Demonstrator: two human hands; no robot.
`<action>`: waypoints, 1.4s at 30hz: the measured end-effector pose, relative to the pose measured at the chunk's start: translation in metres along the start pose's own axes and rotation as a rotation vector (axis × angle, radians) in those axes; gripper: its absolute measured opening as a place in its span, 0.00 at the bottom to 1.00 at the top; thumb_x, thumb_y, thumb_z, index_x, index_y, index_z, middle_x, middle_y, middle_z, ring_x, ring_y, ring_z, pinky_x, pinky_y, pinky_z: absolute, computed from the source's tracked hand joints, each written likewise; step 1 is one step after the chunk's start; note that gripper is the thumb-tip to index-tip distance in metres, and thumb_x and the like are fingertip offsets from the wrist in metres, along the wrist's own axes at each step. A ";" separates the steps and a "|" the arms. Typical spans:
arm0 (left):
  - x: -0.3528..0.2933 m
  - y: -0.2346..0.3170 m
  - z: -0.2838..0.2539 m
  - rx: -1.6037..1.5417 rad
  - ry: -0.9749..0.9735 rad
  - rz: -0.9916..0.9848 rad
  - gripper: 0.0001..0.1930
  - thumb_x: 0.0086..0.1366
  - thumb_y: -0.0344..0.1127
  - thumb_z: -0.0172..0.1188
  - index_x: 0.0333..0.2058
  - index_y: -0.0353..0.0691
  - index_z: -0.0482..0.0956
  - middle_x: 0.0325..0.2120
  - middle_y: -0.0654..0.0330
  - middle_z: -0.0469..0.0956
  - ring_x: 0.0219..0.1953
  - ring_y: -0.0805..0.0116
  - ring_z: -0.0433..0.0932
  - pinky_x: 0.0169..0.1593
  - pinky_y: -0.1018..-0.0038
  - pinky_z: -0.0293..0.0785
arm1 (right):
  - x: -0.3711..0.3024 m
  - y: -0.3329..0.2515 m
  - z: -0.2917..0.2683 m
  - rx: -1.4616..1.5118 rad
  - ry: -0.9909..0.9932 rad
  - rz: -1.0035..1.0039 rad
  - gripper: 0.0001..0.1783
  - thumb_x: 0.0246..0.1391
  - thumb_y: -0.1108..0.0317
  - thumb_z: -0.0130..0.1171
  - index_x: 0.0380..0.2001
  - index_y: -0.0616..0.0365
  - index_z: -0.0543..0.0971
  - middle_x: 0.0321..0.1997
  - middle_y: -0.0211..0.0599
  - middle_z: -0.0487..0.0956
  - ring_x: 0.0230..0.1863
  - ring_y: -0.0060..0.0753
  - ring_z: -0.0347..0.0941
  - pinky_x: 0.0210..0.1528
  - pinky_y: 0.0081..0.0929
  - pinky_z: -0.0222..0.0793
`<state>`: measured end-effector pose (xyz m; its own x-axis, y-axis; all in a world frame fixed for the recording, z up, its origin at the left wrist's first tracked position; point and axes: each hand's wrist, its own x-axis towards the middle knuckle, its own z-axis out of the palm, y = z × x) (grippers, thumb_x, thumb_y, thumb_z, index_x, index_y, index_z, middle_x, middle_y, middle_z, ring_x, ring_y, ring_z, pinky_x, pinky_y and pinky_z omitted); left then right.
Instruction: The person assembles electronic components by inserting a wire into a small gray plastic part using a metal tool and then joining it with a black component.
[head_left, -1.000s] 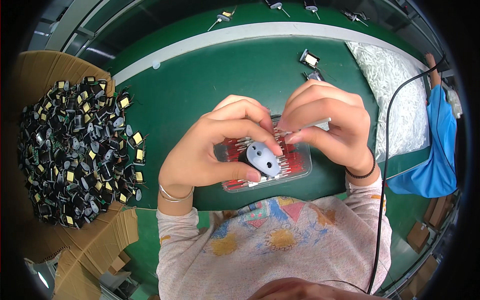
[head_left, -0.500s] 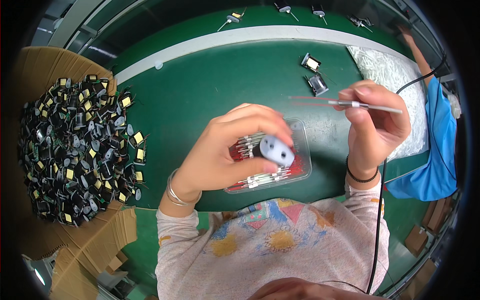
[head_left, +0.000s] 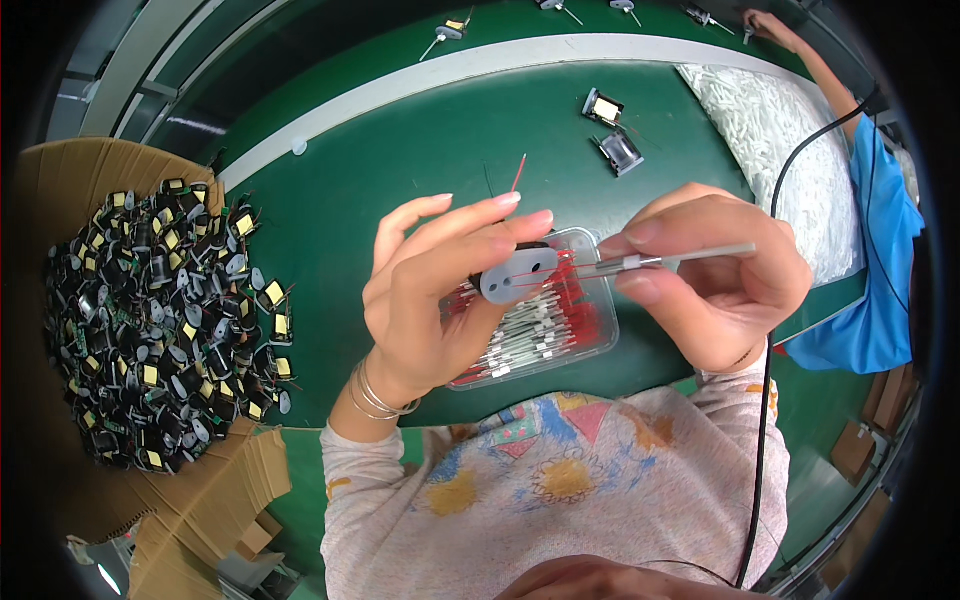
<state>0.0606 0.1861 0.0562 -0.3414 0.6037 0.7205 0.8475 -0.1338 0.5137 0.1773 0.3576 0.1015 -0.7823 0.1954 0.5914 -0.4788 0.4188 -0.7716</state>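
Observation:
My left hand (head_left: 412, 290) grips a small black part with a grey oval end cap (head_left: 512, 278) that has round holes. The cap faces right, and a red and a dark wire stick up beyond my left fingers. Between the thumb and fingers of my right hand (head_left: 735, 275) is a thin white rod (head_left: 722, 253) with a metal collar. Its fine red wire leads reach across the cap's face; whether their tips are in a hole I cannot tell. Beneath both hands sits a clear plastic box (head_left: 613, 335) of similar rods with red leads (head_left: 540, 328).
At left, a cardboard box (head_left: 265, 470) holds a heap of black parts with grey caps (head_left: 165, 330). Two black parts (head_left: 620, 152) lie beyond my hands. A bag of white pieces (head_left: 790, 160) and a black cable (head_left: 766, 450) are at right. Another person's hand (head_left: 770, 28) touches a far part.
My right hand has brought the rod left and down to the grey cap. My left hand has turned the part so its cap faces the leads. The other person's hand has reached further in.

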 end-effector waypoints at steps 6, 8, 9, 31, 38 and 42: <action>-0.001 0.003 0.000 0.060 0.007 0.006 0.18 0.52 0.26 0.65 0.39 0.40 0.66 0.34 0.55 0.82 0.46 0.63 0.78 0.53 0.63 0.61 | 0.002 0.003 0.004 -0.138 0.022 -0.242 0.14 0.30 0.85 0.66 0.26 0.70 0.75 0.24 0.48 0.78 0.25 0.38 0.77 0.26 0.26 0.73; -0.001 0.003 -0.001 0.079 0.010 0.005 0.18 0.52 0.25 0.64 0.39 0.40 0.66 0.34 0.55 0.82 0.46 0.62 0.78 0.53 0.62 0.60 | -0.001 0.000 0.006 -0.195 0.019 -0.286 0.16 0.27 0.85 0.67 0.26 0.71 0.75 0.24 0.48 0.79 0.23 0.39 0.77 0.25 0.25 0.73; -0.001 0.003 -0.002 0.115 0.010 0.006 0.18 0.51 0.25 0.64 0.39 0.40 0.66 0.34 0.55 0.82 0.46 0.62 0.78 0.54 0.61 0.59 | -0.002 -0.001 0.006 -0.212 0.019 -0.300 0.17 0.25 0.85 0.67 0.26 0.71 0.76 0.24 0.48 0.79 0.23 0.39 0.77 0.25 0.25 0.74; 0.002 0.007 -0.004 0.227 0.018 -0.011 0.18 0.52 0.26 0.65 0.39 0.43 0.66 0.34 0.58 0.82 0.44 0.64 0.79 0.55 0.57 0.56 | -0.005 0.012 0.012 -0.283 0.013 -0.514 0.18 0.24 0.77 0.70 0.27 0.64 0.80 0.27 0.41 0.80 0.24 0.33 0.76 0.24 0.20 0.73; 0.002 0.007 -0.006 0.229 0.008 0.006 0.18 0.52 0.26 0.64 0.39 0.43 0.66 0.34 0.58 0.82 0.44 0.64 0.79 0.56 0.57 0.55 | -0.004 0.013 0.012 -0.267 0.021 -0.514 0.14 0.27 0.76 0.69 0.26 0.64 0.81 0.28 0.42 0.80 0.24 0.32 0.76 0.25 0.20 0.73; 0.003 0.008 -0.006 0.237 0.005 0.001 0.18 0.52 0.26 0.65 0.39 0.43 0.67 0.34 0.58 0.82 0.44 0.64 0.79 0.56 0.57 0.54 | -0.004 0.012 0.011 -0.285 0.000 -0.523 0.13 0.28 0.76 0.67 0.26 0.64 0.81 0.28 0.42 0.80 0.25 0.32 0.75 0.25 0.20 0.73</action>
<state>0.0636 0.1827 0.0652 -0.3421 0.5996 0.7235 0.9194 0.0543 0.3897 0.1706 0.3524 0.0877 -0.4711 -0.1007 0.8763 -0.6747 0.6810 -0.2845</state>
